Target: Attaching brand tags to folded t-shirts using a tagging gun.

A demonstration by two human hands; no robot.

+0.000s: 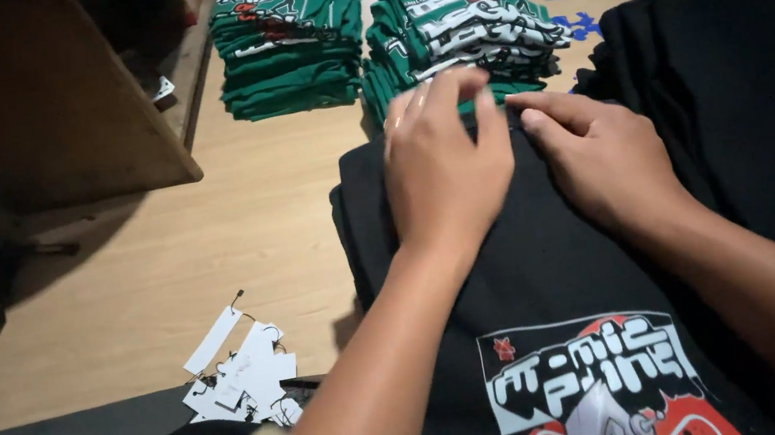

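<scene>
Though blurred, both hands, left (446,169) and right (601,157), flat, open, atop black shirt (536,267), grasp unclear.

1. A black T-shirt (537,277) lies flat on the desk (209,242), near and right of centre.
2. Its collar end points to the far side.
3. A red, white and grey graphic print (599,390) shows at its near end.
4. Both hands rest on its far part.
</scene>
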